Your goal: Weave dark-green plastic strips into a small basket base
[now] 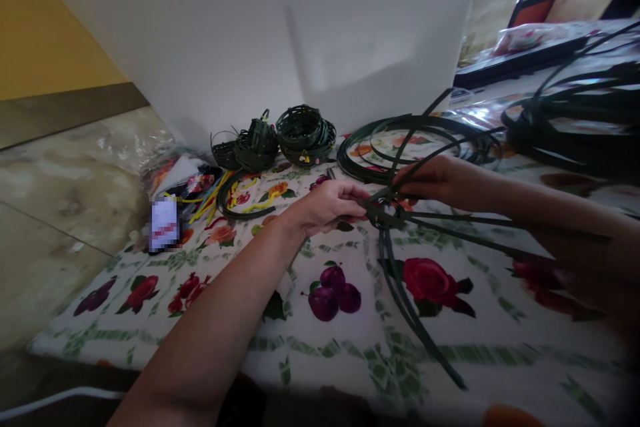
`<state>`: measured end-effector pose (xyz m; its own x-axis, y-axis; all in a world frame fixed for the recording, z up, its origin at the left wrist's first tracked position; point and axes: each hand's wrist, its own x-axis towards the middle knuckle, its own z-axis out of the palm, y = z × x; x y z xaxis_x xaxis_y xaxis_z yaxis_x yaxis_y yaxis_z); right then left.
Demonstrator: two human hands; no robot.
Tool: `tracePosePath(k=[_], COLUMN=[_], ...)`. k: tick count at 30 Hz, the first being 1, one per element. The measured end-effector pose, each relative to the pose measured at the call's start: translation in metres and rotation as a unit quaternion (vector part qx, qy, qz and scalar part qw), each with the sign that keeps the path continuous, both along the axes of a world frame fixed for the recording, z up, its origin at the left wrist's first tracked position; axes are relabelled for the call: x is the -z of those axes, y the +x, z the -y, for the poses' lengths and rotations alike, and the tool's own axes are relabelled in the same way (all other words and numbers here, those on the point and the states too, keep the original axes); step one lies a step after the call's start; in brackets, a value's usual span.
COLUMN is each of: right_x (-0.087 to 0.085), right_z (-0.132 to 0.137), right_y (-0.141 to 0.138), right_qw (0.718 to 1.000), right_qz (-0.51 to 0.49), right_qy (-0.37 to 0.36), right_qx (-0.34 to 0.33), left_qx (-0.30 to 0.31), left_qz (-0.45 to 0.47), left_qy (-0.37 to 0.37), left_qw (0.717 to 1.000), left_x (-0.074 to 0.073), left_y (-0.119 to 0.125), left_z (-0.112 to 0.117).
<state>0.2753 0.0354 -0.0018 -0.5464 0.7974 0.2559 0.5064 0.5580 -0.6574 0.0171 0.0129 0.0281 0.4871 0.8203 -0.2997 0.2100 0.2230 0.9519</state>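
My left hand (pixel 330 207) is closed, pinching the left edge of a small woven piece of dark green strips (pixel 385 215). The piece has a round opening at its middle, and long loose ends fan out from it upward, to the right and down over the cloth. On its upper right side my right hand (pixel 430 180) is closed, its fingertips on a strip (pixel 415 167) close to the weave. Some of the right fingertips are hidden behind the strips. Behind my hands lies a coil of the same dark green strip (pixel 355 160).
Small dark green woven baskets (pixel 305 137) stand at the back against the white wall (pixel 240 27). To the left are yellow strips (pixel 213 203), plastic bags (pixel 175 170) and a blurred phone-like object (pixel 165 223). A larger strip bundle (pixel 585 120) rests at right on the fruit-patterned tablecloth (pixel 320 267).
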Motion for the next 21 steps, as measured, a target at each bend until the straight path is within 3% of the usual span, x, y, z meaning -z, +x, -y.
tracePosePath(k=[8, 21], right_x=[0.0011, -0.0043], right_z=[-0.0014, 0.0024], right_y=[0.0024, -0.0013], right_qw=[0.998, 0.997], right_qz=[-0.052, -0.072], right_qy=[-0.026, 0.029], right_qx=[-0.012, 0.018], left_qx=[0.026, 0.027], left_qz=[0.016, 0.010], left_qy=[-0.007, 0.081], left_qw=[1.000, 0.996], left_x=[-0.0034, -0.0050], left_y=[-0.0047, -0.0031], left_z=[0.0001, 0.0047])
